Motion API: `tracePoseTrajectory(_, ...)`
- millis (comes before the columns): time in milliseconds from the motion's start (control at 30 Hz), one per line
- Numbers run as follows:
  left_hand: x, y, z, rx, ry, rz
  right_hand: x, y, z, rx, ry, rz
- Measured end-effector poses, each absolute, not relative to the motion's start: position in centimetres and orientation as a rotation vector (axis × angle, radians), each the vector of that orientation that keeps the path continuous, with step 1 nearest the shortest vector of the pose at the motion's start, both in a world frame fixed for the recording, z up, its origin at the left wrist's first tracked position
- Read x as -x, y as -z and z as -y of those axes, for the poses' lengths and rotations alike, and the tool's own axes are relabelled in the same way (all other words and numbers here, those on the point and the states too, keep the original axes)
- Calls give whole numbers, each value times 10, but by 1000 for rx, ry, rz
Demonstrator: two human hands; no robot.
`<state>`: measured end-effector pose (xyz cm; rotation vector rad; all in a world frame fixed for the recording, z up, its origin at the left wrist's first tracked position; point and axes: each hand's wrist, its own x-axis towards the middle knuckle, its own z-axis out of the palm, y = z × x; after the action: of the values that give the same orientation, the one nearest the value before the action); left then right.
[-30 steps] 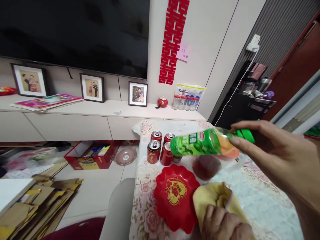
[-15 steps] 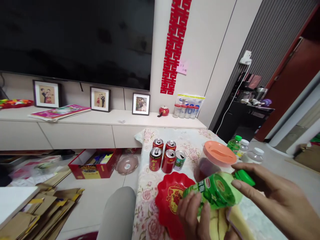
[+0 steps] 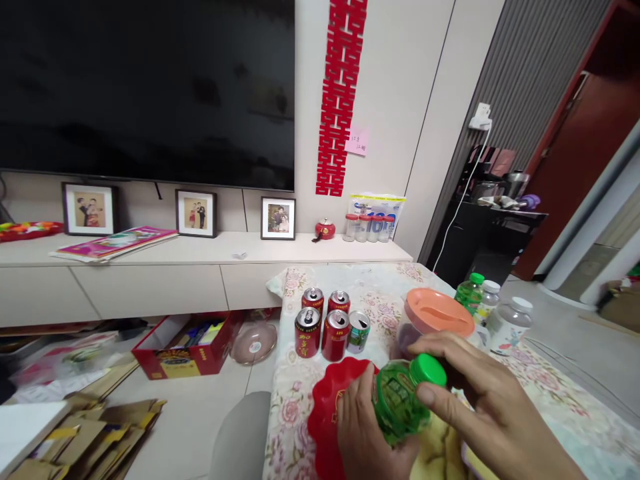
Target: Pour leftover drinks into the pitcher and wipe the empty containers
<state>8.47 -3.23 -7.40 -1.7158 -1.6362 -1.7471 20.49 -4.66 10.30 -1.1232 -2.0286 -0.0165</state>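
The left hand [image 3: 357,423] is closed around the body of a green bottle [image 3: 397,403]. The right hand [image 3: 483,393] is partly closed at the top of the same bottle, thumb on the near side of the green cap [image 3: 429,370] and fingers on its far side; contact of the hidden fingertips cannot be told. The bottle is tilted, cap end toward the right hand, and is located at the right side of the red scalloped tray [image 3: 323,400]. The tray serves as the reference for all positions below; the left hand and the bottle cover part of it.

A yellow cloth [image 3: 433,450] lies to the right of the tray, partly hidden under the hands. Directly beyond the tray, five cans stand upright in a close group: four red cans [image 3: 336,337] and, at the right of the group, one green can [image 3: 359,331]. A container with an orange lid [image 3: 440,312] stands beyond the tray and to the right. Farther right of the tray stand a second green-capped bottle [image 3: 470,293] and two white-capped bottles [image 3: 509,325]. All of these items are on the tabletop [image 3: 290,400], which has a floral covering.

To the left of the tray, at floor level, are an open red box [image 3: 173,363] and a clear round dish [image 3: 254,343]. Well beyond the tray, a white cabinet [image 3: 215,250] carries three picture frames [image 3: 278,219] and a small red pot [image 3: 325,231].
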Motion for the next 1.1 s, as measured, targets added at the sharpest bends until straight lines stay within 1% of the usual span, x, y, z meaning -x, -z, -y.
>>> tracePoseTrajectory(167,-82,73,38,1832,1687,1652,-208,-98,40,1139,52,1997)
tracePoseTrajectory(300,-83,70,44,1840,1727,1645,-217,-100,38,1108,-102,2056)
tracePoseTrajectory(400,-84,66,44,1808,1776,1680,-223,-102,37,1092,-158,2135)
tracePoseTrajectory(733,-80,71,40,1890,1711,1714,-205,-105,30,1066,-18,2172)
tracePoseTrajectory(933,-78,69,41,1918,1727,1781,-208,-117,33,950,-181,2211)
tracePoseTrajectory(1033,-78,68,40,1915,1706,1808,-211,-114,33,975,-221,2214)
tracePoseTrajectory(1100,-77,67,40,1933,1706,1828,-211,-110,33,1048,-188,2199)
